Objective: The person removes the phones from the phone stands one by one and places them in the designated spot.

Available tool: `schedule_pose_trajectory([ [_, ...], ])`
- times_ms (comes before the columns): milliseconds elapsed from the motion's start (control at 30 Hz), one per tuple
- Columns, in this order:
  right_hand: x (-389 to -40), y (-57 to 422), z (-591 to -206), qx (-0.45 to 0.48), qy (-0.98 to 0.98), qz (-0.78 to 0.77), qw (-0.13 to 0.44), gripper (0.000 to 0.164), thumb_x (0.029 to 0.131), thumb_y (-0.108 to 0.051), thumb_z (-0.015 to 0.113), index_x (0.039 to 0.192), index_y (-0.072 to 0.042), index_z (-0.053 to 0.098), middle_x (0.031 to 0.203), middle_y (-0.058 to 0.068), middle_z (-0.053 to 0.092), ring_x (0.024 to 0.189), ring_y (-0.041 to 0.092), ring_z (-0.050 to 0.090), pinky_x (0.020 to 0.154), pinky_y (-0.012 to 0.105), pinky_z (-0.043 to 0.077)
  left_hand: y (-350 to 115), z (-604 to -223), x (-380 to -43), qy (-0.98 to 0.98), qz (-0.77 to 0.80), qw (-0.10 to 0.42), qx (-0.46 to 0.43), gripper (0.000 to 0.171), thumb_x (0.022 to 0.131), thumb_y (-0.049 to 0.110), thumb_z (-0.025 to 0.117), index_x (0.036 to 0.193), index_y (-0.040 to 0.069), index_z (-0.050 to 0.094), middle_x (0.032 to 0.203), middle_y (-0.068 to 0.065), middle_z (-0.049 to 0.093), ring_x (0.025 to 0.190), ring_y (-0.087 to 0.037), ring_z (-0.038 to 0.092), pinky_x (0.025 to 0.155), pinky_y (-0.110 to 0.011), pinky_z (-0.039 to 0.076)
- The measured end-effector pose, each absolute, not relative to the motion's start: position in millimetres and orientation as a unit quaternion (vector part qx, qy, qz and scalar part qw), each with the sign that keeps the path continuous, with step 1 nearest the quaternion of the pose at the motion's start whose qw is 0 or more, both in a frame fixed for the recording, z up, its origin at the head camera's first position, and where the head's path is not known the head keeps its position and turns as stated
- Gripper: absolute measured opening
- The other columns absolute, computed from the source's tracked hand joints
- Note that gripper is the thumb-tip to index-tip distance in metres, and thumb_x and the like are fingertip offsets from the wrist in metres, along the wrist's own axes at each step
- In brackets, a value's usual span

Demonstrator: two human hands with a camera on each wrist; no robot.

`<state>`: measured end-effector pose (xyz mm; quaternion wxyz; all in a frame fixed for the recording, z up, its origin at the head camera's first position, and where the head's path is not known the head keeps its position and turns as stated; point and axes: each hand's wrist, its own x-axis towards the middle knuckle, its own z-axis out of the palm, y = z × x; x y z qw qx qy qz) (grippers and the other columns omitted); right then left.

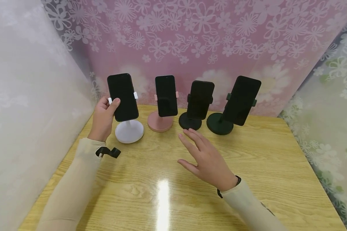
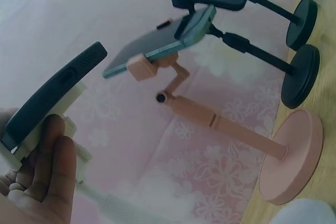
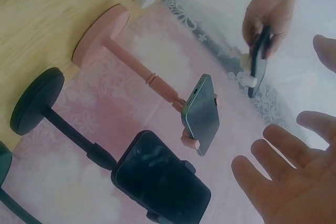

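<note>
At the far left my left hand (image 1: pixel 101 121) grips a dark smartphone (image 1: pixel 123 93) together with its white phone stand (image 1: pixel 129 132). The thumb lies on the front of the screen, and in the left wrist view the fingers (image 2: pixel 60 166) curl behind the holder. My right hand (image 1: pixel 206 160) hovers over the wooden table with its fingers spread, holding nothing. Nearest to it is a black phone stand (image 1: pixel 188 124) with a phone (image 1: pixel 200 99) clamped in it. Seen from the right wrist, the right hand (image 3: pixel 294 182) is spread and apart from the stands.
A pink phone stand (image 1: pixel 160 123) holds a phone (image 1: pixel 166 96) between the white and black stands. On the right, a dark green stand (image 1: pixel 219 125) carries a tilted phone (image 1: pixel 242 100). Behind the table (image 1: pixel 263 166) hangs a pink floral backdrop (image 1: pixel 185 38); a pale wall (image 1: pixel 26 96) borders the left.
</note>
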<state>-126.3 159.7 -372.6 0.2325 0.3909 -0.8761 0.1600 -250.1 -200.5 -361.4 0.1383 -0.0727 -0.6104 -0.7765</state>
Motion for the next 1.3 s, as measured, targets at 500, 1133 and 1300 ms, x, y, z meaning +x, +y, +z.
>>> schedule_pose_trajectory([
  [500, -115.6, 171.3, -369.5, 0.381, -0.878, 0.173, 0.234, 0.082, 0.095, -0.045, 0.075, 0.16, -0.012, 0.038, 0.157, 0.014, 0.045, 0.143, 0.033, 0.044, 0.119, 0.051, 0.034, -178.2, -345.3, -175.4, -0.669, -0.729, 0.093, -0.112, 0.015, 0.105, 0.015, 0.063, 0.118, 0.01, 0.067, 0.09, 0.001, 0.069, 0.089, -0.011, 0.066, 0.083, -0.023, 0.054],
  [1133, -115.4, 185.5, -379.6, 0.315, -0.883, 0.246, 0.247, 0.074, 0.104, -0.057, 0.049, 0.16, -0.009, 0.038, 0.143, 0.017, 0.056, 0.124, 0.032, 0.059, 0.101, 0.05, 0.052, -88.0, -355.1, -129.7, -0.624, -0.731, 0.047, -0.274, 0.038, 0.099, 0.031, 0.073, 0.12, 0.001, 0.064, 0.097, -0.003, 0.066, 0.08, -0.012, 0.063, 0.076, -0.026, 0.058],
  [1300, -117.8, 187.8, -378.9, 0.304, -0.884, 0.271, 0.229, 0.077, 0.102, -0.041, 0.064, 0.163, -0.011, 0.029, 0.146, 0.015, 0.055, 0.126, 0.03, 0.058, 0.104, 0.048, 0.051, -70.4, -355.5, -122.7, -0.646, -0.71, 0.063, -0.273, 0.048, 0.096, 0.044, 0.074, 0.121, 0.003, 0.067, 0.093, -0.005, 0.063, 0.073, -0.018, 0.051, 0.069, -0.025, 0.052],
])
